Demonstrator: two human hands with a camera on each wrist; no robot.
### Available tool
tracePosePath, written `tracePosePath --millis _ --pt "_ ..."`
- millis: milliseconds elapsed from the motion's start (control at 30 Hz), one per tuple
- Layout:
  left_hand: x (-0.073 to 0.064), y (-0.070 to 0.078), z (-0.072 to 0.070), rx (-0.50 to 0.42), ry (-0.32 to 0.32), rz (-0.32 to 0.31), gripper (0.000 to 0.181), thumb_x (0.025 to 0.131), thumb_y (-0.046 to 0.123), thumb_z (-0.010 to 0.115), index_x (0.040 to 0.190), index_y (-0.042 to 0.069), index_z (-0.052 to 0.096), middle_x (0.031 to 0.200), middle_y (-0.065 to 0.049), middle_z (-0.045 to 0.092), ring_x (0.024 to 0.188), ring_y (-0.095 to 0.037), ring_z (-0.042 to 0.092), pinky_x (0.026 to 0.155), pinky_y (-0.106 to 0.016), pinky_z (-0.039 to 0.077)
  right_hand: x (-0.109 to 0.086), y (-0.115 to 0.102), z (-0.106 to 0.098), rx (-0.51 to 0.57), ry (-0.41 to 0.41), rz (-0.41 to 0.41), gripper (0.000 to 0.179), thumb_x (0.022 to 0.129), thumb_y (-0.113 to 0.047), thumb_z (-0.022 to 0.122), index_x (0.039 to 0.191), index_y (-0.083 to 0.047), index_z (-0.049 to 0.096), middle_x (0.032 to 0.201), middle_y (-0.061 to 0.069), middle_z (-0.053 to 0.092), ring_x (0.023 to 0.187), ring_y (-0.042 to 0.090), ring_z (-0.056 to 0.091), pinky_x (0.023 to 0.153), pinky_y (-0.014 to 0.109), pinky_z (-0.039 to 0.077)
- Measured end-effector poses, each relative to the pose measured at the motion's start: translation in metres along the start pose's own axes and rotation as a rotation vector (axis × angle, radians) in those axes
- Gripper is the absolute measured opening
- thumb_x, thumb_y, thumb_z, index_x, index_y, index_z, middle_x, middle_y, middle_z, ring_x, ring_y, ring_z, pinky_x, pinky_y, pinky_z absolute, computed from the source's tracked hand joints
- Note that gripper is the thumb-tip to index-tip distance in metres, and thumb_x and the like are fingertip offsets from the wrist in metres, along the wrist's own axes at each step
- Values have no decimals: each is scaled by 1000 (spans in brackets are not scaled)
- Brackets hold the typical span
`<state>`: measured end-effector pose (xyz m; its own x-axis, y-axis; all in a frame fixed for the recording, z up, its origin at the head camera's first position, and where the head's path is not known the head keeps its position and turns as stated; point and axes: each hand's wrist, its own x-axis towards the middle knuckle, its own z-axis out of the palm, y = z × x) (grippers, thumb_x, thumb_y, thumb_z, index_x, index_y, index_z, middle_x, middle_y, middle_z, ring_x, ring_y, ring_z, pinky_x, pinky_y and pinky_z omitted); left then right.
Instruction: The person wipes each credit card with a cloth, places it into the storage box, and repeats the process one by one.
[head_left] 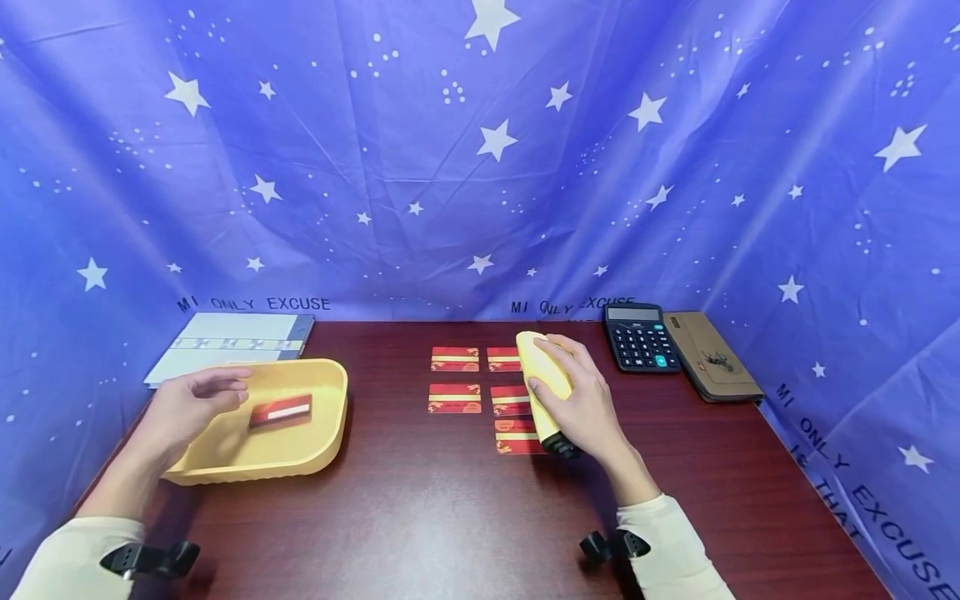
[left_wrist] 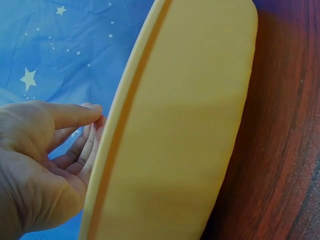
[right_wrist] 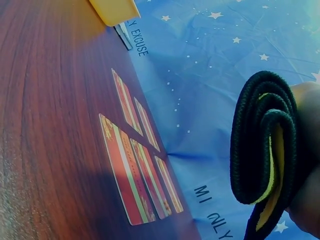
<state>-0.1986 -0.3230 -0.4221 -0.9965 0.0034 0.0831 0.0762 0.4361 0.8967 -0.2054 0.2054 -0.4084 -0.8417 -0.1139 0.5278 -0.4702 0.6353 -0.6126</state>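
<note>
My right hand (head_left: pixel 591 402) grips a folded yellow cloth (head_left: pixel 549 379) with dark edging. Its layered dark end (right_wrist: pixel 247 150) fills the right side of the right wrist view. The cloth is above several red cards (head_left: pixel 454 405) with gold stripes, laid out in two columns on the table, and partly covers the right column in the head view. Over the left side of a yellow plastic basin (head_left: pixel 327 442), my left hand (head_left: pixel 191 412) hovers with loosely bent fingers, holding nothing. A dark red card (head_left: pixel 261 417) with a white stripe lies inside the basin.
A black calculator (head_left: pixel 643 340) stands at the back right beside a brown pouch (head_left: pixel 708 358). Behind the basin lies a white and grey flat box (head_left: pixel 225 335). Blue star-printed fabric (head_left: pixel 420 150) surrounds the dark red wooden table (head_left: pixel 405 517).
</note>
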Motion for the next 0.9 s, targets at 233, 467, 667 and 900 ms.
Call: tracePosePath --millis 233,467,667,900 --pt "0 12 2 74 8 -5 41 97 8 70 131 -13 61 91 30 69 87 10 65 77 -6 55 1 0 -4 -5 20 -14 59 85 -14 82 141 -22 65 146 6 58 129 26 58 98 46 52" --pt "3 30 17 97 -4 67 41 96 9 71 132 -10 62 94 30 69 88 11 65 78 -5 56 2 1 -8 -7 21 -13 58 86 -13 82 141 -21 64 146 8 57 131 28 57 101 47 51" --pt "10 48 35 71 -52 69 43 97 13 71 134 -7 62 97 26 70 92 10 66 82 -6 56 2 3 -11 -8 24 -8 59 86 -13 81 142 -21 64 146 8 57 130 28 57 100 46 50" --pt "13 72 65 39 -111 113 37 95 10 74 131 1 67 111 -3 77 94 0 70 83 -14 61 2 4 -14 -3 26 -9 59 85 -11 81 141 -19 64 146 10 57 132 29 55 103 48 49"
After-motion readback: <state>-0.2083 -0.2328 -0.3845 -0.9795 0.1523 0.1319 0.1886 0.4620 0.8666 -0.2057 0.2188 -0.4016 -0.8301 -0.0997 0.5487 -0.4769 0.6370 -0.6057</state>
